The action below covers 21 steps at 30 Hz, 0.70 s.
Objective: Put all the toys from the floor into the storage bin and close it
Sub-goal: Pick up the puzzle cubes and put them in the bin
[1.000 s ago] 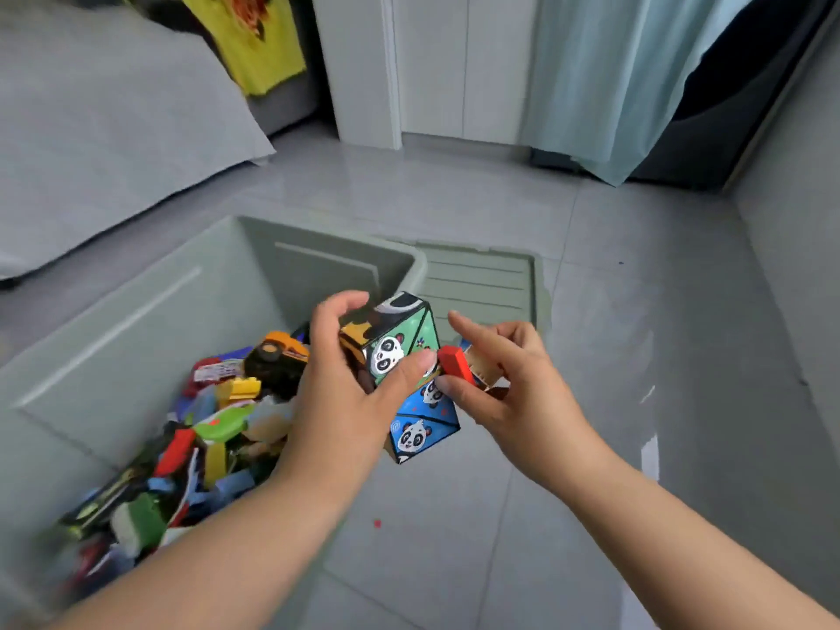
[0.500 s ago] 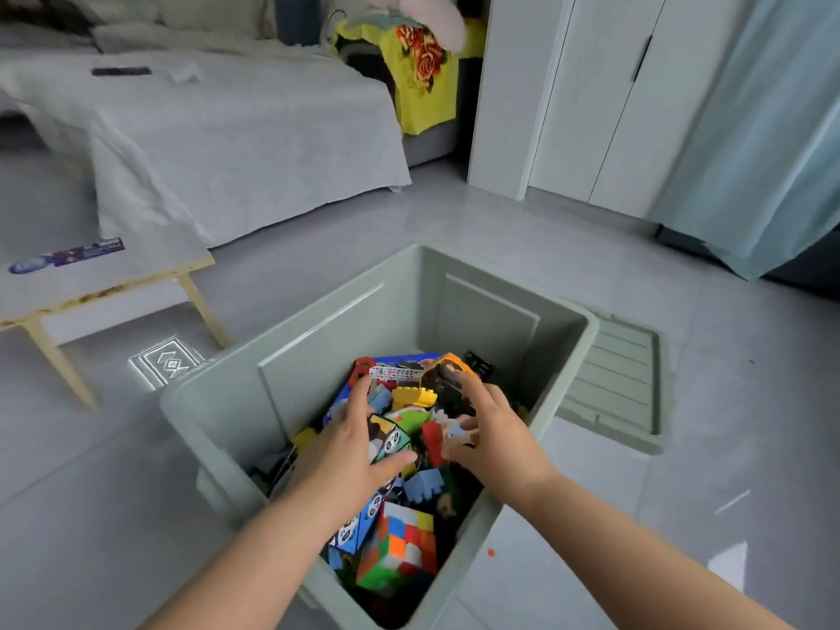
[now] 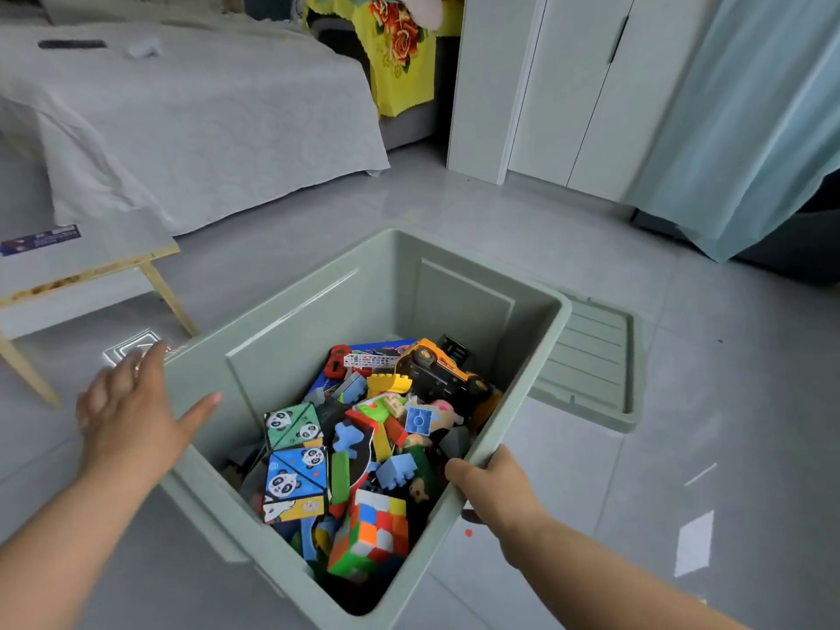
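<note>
The green storage bin (image 3: pixel 463 306) sits on the grey floor with its top open. It is full of toys. In it are a folding cube with panda pictures (image 3: pixel 295 470) at 8 o'clock, a colour puzzle cube (image 3: pixel 377 534) at 6 o'clock, and a yellow toy truck (image 3: pixel 445 375) on its side at 1 o'clock. Many small blocks lie between them.

The left hand (image 3: pixel 132 416) is at the bin's 9 o'clock, just beside the outer wall. Its fingers are spread out flat and it holds nothing. It looks blurry, so I cannot tell if it touches the bin.

The right hand (image 3: pixel 495 488) grips the bin's rim at 4 o'clock, thumb on the inside.

The bin's lid (image 3: pixel 586 361) lies flat on the floor at 2 o'clock, beside the bin. One tiny red bit (image 3: pixel 468 532) lies on the floor near the right hand.

A low table (image 3: pixel 91 252) stands at 10 o'clock and a bed (image 3: pixel 204 120) at 11 o'clock.
</note>
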Tool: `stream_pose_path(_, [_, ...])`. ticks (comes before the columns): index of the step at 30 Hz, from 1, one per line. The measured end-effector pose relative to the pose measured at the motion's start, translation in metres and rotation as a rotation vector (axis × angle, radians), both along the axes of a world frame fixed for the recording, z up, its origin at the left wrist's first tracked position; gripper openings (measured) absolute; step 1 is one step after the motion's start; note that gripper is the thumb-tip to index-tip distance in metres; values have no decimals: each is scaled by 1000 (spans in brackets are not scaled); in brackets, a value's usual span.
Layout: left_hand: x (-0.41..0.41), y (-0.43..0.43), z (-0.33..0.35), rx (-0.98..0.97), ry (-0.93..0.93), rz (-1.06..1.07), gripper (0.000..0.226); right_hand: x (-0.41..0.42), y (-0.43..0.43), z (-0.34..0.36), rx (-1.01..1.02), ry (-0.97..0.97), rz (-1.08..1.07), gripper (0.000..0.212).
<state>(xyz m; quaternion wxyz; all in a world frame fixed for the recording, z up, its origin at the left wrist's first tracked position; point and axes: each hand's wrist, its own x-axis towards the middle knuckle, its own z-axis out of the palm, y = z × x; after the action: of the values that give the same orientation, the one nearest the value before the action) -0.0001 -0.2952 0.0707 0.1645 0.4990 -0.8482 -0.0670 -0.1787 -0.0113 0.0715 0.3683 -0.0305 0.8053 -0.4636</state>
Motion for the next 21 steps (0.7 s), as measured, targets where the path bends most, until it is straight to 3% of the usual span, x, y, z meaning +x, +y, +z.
stream_pose_path(5, [-6,-11,-8,154,-105,-12,85,0,0,-2,-90,-54,-50,24])
stream_pose_path(9, [-11,-9,-19,131,-219,-56,96,-2,8,-2,-91,-22,45,26])
stream_pose_path(12, [-41,50,-1,145,-260,-370,88,-21,19,-2,-82,52,69,41])
stream_pose_path(15, [-75,122,18,249,-237,-691,90,-75,31,-26,-61,204,-57,40])
stream_pose_path(18, [-118,187,26,263,-249,-891,78,-144,52,-74,123,336,-134,34])
stream_pose_path(21, [-178,254,21,107,-103,-1138,64,-201,81,-126,322,290,-130,39])
